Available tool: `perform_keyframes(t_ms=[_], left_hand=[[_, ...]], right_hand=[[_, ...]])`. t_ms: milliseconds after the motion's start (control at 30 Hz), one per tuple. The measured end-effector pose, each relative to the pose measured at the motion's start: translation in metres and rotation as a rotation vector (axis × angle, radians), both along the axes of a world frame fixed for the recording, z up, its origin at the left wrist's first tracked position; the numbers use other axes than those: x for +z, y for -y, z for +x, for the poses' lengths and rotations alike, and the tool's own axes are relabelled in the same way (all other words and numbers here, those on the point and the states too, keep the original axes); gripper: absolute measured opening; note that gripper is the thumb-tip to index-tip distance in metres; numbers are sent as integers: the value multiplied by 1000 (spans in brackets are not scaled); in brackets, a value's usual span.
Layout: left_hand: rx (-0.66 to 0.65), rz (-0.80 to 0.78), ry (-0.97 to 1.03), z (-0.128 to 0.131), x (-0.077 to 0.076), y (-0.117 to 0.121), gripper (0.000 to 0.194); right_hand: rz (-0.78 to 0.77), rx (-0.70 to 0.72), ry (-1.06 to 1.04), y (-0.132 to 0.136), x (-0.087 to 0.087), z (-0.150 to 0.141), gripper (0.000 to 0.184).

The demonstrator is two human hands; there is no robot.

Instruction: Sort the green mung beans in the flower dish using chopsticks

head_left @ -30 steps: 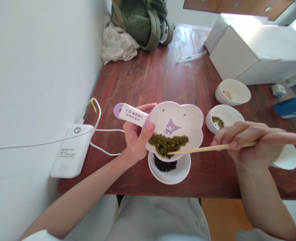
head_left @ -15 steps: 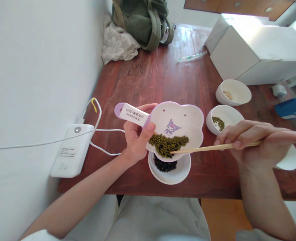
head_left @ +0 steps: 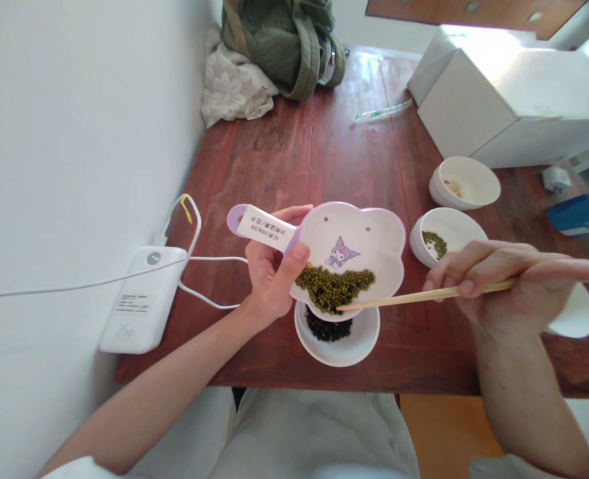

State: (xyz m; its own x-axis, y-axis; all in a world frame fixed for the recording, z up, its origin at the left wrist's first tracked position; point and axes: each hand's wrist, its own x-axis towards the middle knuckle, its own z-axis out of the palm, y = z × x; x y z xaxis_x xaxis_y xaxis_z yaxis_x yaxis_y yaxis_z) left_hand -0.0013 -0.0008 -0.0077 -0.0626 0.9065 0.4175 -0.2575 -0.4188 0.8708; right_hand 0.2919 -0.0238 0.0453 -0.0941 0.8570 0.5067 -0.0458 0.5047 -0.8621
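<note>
My left hand is closed on the handle end of a white, purple-rimmed, flower-shaped bowl, thumb over the rim. The bowl is tilted towards me, and green mung beans with a few black beans among them lie along its near side. Below it stands a white bowl holding black beans, partly hidden by the tilted one. In my right hand are wooden chopsticks, seen nearly as one line. Their tips touch the beans near the bowl's lower rim.
To the right stand a white bowl with mung beans, another with pale pieces, and a third white bowl partly behind my right hand. A white box, a green backpack and a cabled power bank surround the work area.
The chopstick tips have shifted slightly down and left, towards the rim of the flower-shaped bowl. My right hand has moved a little left; my left hand stays in place.
</note>
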Motion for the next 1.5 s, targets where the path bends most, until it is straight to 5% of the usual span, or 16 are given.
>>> perform_keyframes(t_ms=[300,533,1333,1500], left_hand=[[-1,2,-8,0,-2,0,47],[-2,21,-24,-2,-2,-1,48],[-1,0,-9,0,0,0,48],[-10,9,-5,0,1,-1,47]], right_hand=[[-70,-58,-3,6,-3,-8,81],[-47,27,-56,-1,-13,-5,75],[-87,-60,-103,6,-7,-15,67],[-70,19,-62,4,-9,-9,70]])
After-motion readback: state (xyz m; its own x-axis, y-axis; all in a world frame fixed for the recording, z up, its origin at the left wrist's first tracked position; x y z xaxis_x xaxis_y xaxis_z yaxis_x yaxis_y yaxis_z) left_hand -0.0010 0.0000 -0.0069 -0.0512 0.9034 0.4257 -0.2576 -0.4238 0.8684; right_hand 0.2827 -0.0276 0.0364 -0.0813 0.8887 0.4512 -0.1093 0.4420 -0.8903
